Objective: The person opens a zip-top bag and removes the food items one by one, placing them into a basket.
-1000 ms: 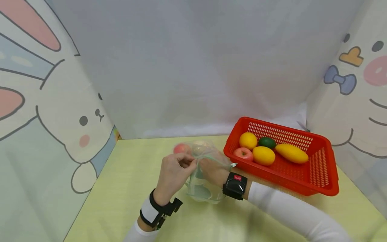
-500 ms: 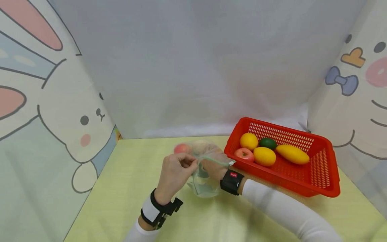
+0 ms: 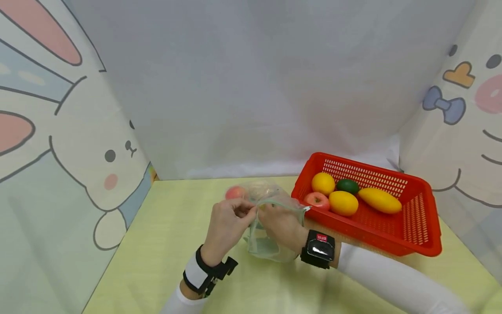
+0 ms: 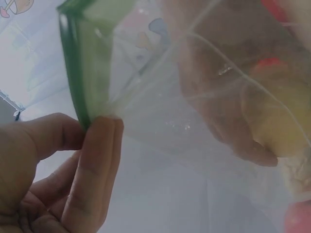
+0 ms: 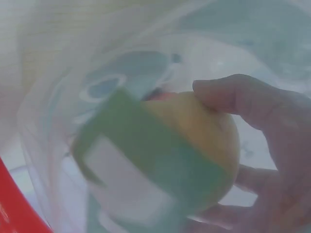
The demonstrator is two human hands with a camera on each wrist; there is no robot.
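In the clear bag (image 3: 266, 247) left of the red basket (image 3: 372, 237), the right hand (image 3: 282, 224) grasps a round yellowish fruit (image 5: 214, 141), and if the left hand (image 3: 230, 224) loses its pinch on the green-edged mouth (image 4: 77, 68), the bag could collapse onto the fruit.

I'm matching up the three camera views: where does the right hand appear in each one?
Head: right hand just right of centre, below mid-height.
Left wrist: right hand right of centre, mostly in the upper half, seen through plastic.
Right wrist: right hand along the right side, holding a yellowish round fruit.
Shared landmark: the clear bag, visible in all three.
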